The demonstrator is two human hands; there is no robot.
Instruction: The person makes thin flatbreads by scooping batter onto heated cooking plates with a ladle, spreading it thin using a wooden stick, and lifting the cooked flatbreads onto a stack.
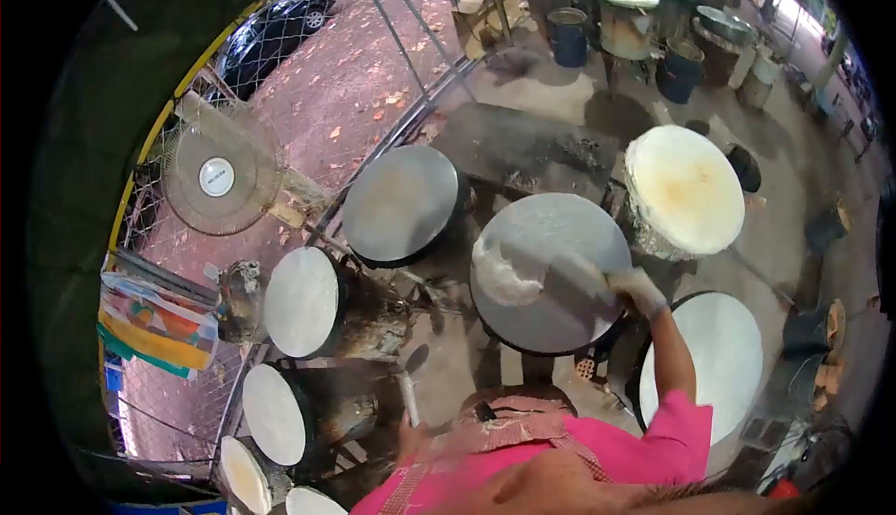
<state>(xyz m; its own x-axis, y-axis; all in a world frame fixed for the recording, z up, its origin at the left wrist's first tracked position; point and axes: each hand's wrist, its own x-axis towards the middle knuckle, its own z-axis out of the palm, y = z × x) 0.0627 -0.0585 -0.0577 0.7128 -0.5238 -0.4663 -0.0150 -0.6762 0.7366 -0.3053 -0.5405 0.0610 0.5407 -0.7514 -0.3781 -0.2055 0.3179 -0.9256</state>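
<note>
Blurred tool [577, 280] extends leftward from the right fingers [625, 283].

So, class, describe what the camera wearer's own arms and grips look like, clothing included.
The right arm has a plain, bright pink short sleeve, with the forearm bare below it. A checked strap runs over the pink top. The right grip and left grip are too blurred or small to make out finger detail.
</note>
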